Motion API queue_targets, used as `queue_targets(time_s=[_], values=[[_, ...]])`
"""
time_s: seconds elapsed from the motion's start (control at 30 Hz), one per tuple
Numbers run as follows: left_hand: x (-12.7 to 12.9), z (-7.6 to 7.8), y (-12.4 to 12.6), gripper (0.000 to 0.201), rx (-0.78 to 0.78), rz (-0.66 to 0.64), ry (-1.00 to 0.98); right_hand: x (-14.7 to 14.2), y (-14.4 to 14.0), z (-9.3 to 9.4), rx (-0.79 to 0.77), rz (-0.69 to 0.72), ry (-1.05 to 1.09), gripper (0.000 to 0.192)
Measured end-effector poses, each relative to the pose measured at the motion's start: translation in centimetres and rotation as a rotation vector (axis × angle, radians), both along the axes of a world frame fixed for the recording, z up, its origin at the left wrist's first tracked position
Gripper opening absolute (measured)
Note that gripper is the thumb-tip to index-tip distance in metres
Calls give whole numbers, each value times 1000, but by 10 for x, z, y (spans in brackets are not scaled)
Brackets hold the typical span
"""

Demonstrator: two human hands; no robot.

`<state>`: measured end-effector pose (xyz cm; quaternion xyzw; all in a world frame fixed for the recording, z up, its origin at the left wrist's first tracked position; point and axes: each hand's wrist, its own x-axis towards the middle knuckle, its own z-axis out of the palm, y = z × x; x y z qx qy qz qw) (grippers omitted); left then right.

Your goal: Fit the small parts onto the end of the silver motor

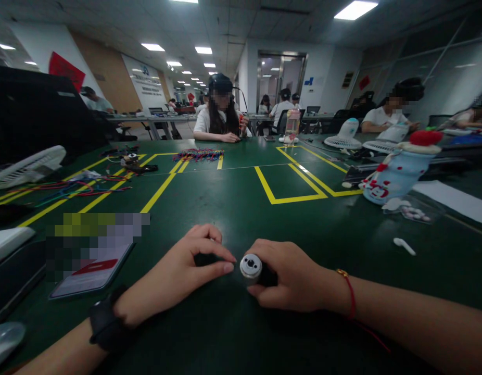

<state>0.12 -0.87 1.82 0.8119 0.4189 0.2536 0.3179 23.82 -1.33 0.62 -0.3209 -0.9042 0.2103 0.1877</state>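
Upright on the green table [210, 323], a small silver motor [251, 265] shows its round end face, which has a dark middle and two small holes. My right hand [291, 273] wraps its thumb and fingers around the motor from the right. Just left of it is my left hand [186, 260], its thumb and index finger curved towards each other with a small gap at the tips. Nothing shows between those fingers, and they end close beside the motor. A dark watch [108, 320] is on the left wrist; a red cord bracelet [350, 294] circles the right.
Left lie a flat card-like sheet [90, 271], partly pixelated, loose wires [80, 187] and a mouse [5, 341]. A white earbud [404, 246] and a blue bottle [399, 172] stand right. Across the table sits a person [219, 117] behind a wire bundle [198, 155].
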Motion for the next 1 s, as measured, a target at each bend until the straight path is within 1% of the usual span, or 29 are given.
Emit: queue_targets(time_s=[0.07,0.13,0.27,0.37,0.4,0.47,0.57,0.67,0.77,0.83,1.0], values=[[-3,-5,2,8,-1,-81,108,-1,0,0,-5,-3,3,30],[-5,-10,3,9,13,-128,161,-1,1,-1,-11,-8,5,29],[-5,-14,2,9,34,-155,182,-1,1,-2,-23,-9,7,29],[-6,-12,4,11,-5,-146,145,-1,2,-1,-26,-3,12,29],[-7,-12,5,13,-29,-124,116,-1,2,-1,-27,-3,12,29],[-9,-11,8,17,-64,-33,37,0,1,-1,-31,-5,8,30],[-14,-12,15,22,-67,162,-59,1,1,0,-29,-4,3,30],[-19,-16,21,23,-114,357,-132,2,1,0,-23,4,5,30],[-21,-21,23,27,-142,501,-265,3,1,1,-19,5,9,30],[-21,-22,22,28,-132,535,-319,3,0,1,-18,6,6,29],[-17,-17,19,25,-114,499,-278,2,0,2,-22,1,2,29]])
